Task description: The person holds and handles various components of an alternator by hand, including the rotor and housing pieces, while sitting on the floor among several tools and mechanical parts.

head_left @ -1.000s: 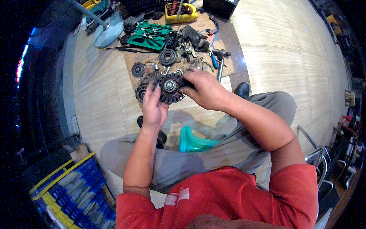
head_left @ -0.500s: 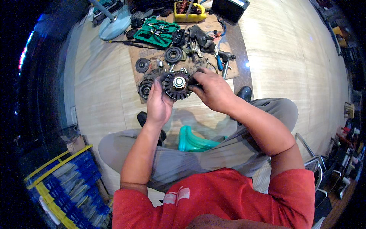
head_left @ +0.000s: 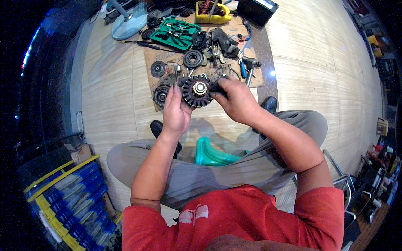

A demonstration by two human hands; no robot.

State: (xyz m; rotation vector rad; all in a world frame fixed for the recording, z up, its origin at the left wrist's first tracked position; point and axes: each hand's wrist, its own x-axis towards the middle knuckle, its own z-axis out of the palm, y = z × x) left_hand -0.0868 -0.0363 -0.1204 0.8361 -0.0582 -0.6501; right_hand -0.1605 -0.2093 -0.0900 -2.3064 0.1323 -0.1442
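Note:
Above the gap between my knees is a round dark metal part (head_left: 198, 94), with notches around its rim and a shiny brass-coloured centre. My left hand (head_left: 177, 111) grips its left side, the thumb pointing up along the edge. At the right rim, the fingers of my right hand (head_left: 234, 98) are closed in a pinch; the fingertips are blackened, and exactly what lies between them is partly hidden. Just left of the part, a dark ribbed housing (head_left: 161, 95) lies on the stained cardboard (head_left: 150, 54).
Beyond the part lie a pulley (head_left: 193, 59), a smaller black disc (head_left: 158, 69), a hammer (head_left: 251, 65) and a green tool tray (head_left: 158, 37). Farther back are a yellow container (head_left: 215, 19) and a black battery (head_left: 259, 10). A green plastic stool (head_left: 213, 155) stands between my legs.
The view has shifted slightly, so the cardboard and its contents sit a little differently. The dark metal part appears tilted slightly; both hands stay at it.

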